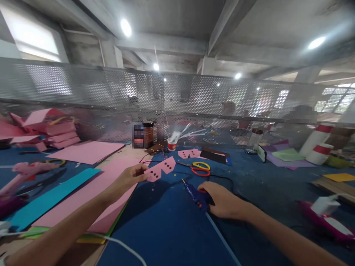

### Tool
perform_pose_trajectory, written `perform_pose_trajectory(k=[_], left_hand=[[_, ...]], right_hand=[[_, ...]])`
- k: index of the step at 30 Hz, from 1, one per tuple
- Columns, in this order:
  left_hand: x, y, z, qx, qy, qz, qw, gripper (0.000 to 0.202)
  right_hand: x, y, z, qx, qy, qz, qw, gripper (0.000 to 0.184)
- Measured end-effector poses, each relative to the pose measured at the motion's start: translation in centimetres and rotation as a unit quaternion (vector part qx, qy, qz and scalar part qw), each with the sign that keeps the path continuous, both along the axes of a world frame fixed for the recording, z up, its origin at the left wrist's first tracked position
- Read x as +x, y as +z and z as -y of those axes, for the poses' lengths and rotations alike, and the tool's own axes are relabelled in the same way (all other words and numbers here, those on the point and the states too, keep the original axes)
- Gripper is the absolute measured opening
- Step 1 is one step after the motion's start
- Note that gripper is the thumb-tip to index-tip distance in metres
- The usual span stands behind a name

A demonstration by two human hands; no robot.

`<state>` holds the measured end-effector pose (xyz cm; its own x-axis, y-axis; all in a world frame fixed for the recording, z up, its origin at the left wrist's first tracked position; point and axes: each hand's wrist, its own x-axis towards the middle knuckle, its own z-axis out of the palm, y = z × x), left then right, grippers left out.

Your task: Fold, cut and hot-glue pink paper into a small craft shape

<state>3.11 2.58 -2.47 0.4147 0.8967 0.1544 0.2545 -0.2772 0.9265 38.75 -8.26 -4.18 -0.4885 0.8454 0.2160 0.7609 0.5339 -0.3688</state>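
Observation:
Pinched in my left hand [135,175] is a pink paper cutout [160,170] with a V-shaped notch and several small black diamonds on it. My right hand [220,199] is wrapped around a blue hot glue gun [197,195], its nozzle pointing up and left toward the cutout but apart from it. A clear glue stick trails from the gun's back end. Scissors [200,169] with red and yellow handles lie just beyond the gun. Behind them rests a similar pink cutout [189,153] beside a black paper strip [213,156].
Pink sheets [111,188] and a blue strip [59,195] lie to the left, near a pink glue gun [33,170]. A paper cup [172,144] holds clear glue sticks. At right are a glass jar [255,140], white rolls [317,144] and a magenta power strip [327,221].

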Motion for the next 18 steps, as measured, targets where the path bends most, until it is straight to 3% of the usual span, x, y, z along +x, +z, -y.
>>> perform_pose_trajectory(k=[7, 18], left_hand=[[-0.1, -0.3, -0.4, -0.004, 0.026, 0.015, 1.0, 0.041], [0.3, 0.5, 1.0, -0.014, -0.023, 0.024, 0.999, 0.034]], right_hand=[[-0.2, -0.2, 0.5, -0.01, 0.024, 0.008, 1.0, 0.046], [-0.5, 0.2, 1.4, -0.015, 0.037, 0.028, 0.999, 0.05]])
